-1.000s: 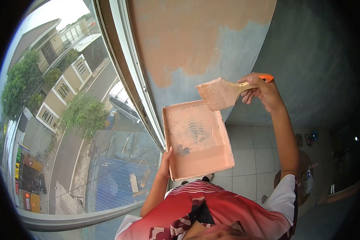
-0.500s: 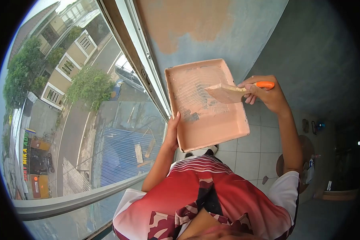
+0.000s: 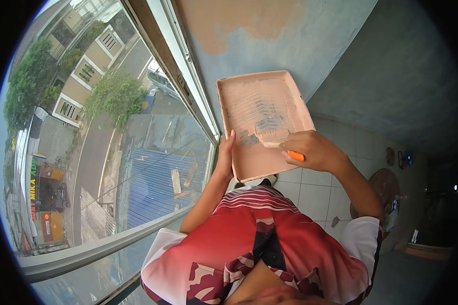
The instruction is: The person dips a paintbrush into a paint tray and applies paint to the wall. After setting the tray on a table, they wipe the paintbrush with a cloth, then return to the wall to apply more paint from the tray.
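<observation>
A paint tray (image 3: 259,165) coated in peach-coloured paint is held out in front of my body, its ribbed slope showing grey streaks. My left hand (image 3: 225,156) grips the tray's left edge, thumb over the rim and the other fingers hidden beneath. In my right hand (image 3: 316,151) is a paintbrush with an orange handle end (image 3: 296,156). The brush head lies low over the tray, at the lower part of the ribbed slope. Paint of the same colour covers the bristles, and my fingers hide part of the handle.
A grey wall (image 3: 269,51) ahead carries a peach paint patch (image 3: 229,25). On the left, a window frame (image 3: 180,76) and glass look down on a street. White floor tiles (image 3: 315,193) lie below, with a round brown object (image 3: 374,190) at the right.
My right hand has brought the brush down and left, from the tray's right side to its lower middle. The tray has shifted slightly up and right in view, still in my left hand.
</observation>
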`<state>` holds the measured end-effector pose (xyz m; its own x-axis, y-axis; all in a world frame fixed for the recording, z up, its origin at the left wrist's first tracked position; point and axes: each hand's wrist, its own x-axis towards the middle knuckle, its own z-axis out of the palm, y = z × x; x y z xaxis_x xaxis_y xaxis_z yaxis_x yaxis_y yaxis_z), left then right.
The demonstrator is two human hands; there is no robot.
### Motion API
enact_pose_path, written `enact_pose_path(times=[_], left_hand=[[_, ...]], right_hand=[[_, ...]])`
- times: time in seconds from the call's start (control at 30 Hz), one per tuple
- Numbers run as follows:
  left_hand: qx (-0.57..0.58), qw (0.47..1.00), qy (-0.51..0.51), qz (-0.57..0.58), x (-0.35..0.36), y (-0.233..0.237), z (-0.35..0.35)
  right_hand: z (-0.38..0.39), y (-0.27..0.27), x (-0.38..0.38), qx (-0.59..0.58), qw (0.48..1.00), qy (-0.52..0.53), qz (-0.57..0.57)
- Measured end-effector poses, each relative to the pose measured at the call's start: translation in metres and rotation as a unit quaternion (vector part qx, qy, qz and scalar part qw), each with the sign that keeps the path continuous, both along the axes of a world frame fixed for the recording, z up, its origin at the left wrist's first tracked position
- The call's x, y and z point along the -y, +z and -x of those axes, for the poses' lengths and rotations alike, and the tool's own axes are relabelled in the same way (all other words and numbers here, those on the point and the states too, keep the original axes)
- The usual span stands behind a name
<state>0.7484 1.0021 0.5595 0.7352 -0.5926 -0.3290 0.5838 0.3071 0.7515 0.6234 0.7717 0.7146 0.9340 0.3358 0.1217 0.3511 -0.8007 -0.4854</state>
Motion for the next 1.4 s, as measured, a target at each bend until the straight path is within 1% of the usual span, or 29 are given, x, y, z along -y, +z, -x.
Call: enact_pose_path(times=[0.03,0.13,0.27,0.4,0.5,0.57,0.6,0.67,0.7,0.73,0.77,0.8,0.87,0.93,1.0,1.07,1.1,1.17,1.2,1.27,1.3,1.37,1.4], left_hand=[[-0.022,1.0,-0.007,0.0,0.001,0.001,-0.001],[-0.008,1.0,-0.002,-0.018,0.001,0.008,-0.002],[-0.029,0.999,-0.023,-0.004,-0.005,0.008,-0.009],[-0.043,0.998,-0.039,-0.009,-0.004,0.017,-0.013],[-0.049,0.998,-0.042,-0.016,-0.002,0.016,-0.015],[-0.048,0.998,-0.039,-0.02,0.001,0.013,-0.013],[-0.042,0.999,-0.03,-0.016,0.003,0.011,-0.013],[-0.035,0.999,-0.02,-0.011,0.003,0.011,-0.011],[-0.03,0.999,-0.013,-0.014,0.002,0.012,-0.01],[-0.024,1.0,-0.007,-0.017,0.002,0.012,-0.009],[-0.023,1.0,-0.007,-0.016,0.001,0.01,-0.009],[-0.026,0.999,-0.017,-0.016,-0.001,0.009,-0.01],[-0.025,0.999,-0.034,-0.016,-0.002,0.011,-0.01],[-0.043,0.998,-0.027,-0.027,-0.002,0.017,-0.009],[-0.035,0.998,-0.045,-0.034,-0.006,0.012,-0.013],[-0.037,0.997,-0.04,-0.048,-0.008,0.006,-0.016],[-0.03,0.997,-0.037,-0.056,-0.009,0.012,-0.015],[-0.047,0.997,-0.045,-0.046,-0.01,0.014,-0.015],[-0.067,0.996,-0.044,-0.032,-0.012,0.014,-0.015],[-0.069,0.996,-0.046,-0.035,-0.013,0.016,-0.015],[-0.071,0.995,-0.049,-0.041,-0.016,0.016,-0.015],[-0.065,0.997,-0.044,-0.026,-0.018,0.012,-0.016],[-0.058,0.997,-0.044,-0.014,-0.018,0.01,-0.016]], right_hand=[[0.001,0.004,0.0,-0.009,1.0,0.001,-0.002],[0.001,0.006,-0.001,-0.026,1.0,-0.001,-0.003],[-0.001,0.018,-0.005,-0.059,0.998,-0.01,-0.002],[-0.001,0.02,-0.009,-0.062,0.998,-0.008,0.008],[0.001,0.018,-0.008,-0.044,0.999,0.005,-0.011],[0.008,0.021,-0.005,-0.098,0.995,-0.011,-0.035],[0.013,0.019,0.0,-0.098,0.994,-0.011,-0.036],[0.023,0.015,0.016,-0.062,0.986,-0.061,-0.144],[0.029,0.017,0.025,-0.061,0.986,-0.059,-0.144],[0.036,0.023,0.035,-0.086,0.963,-0.109,-0.23],[0.041,0.028,0.043,-0.109,0.93,-0.158,-0.314],[0.044,0.034,0.049,-0.106,0.93,-0.159,-0.314],[0.047,0.05,0.06,0.005,0.911,-0.124,-0.394],[0.051,0.072,0.069,0.029,0.909,-0.134,-0.395],[0.054,0.099,0.073,0.11,0.916,-0.131,-0.362],[0.059,0.125,0.081,0.166,0.919,-0.105,-0.343],[0.063,0.134,0.084,0.171,0.917,-0.11,-0.344],[0.071,0.144,0.088,0.265,0.897,-0.105,-0.338],[0.073,0.138,0.089,0.265,0.896,-0.107,-0.339],[0.066,0.114,0.091,0.296,0.843,-0.065,-0.444],[0.057,0.085,0.089,0.27,0.825,-0.062,-0.493],[0.033,0.031,0.071,0.141,0.866,-0.128,-0.462],[0.026,-0.003,0.07,0.099,0.888,-0.164,-0.418]])
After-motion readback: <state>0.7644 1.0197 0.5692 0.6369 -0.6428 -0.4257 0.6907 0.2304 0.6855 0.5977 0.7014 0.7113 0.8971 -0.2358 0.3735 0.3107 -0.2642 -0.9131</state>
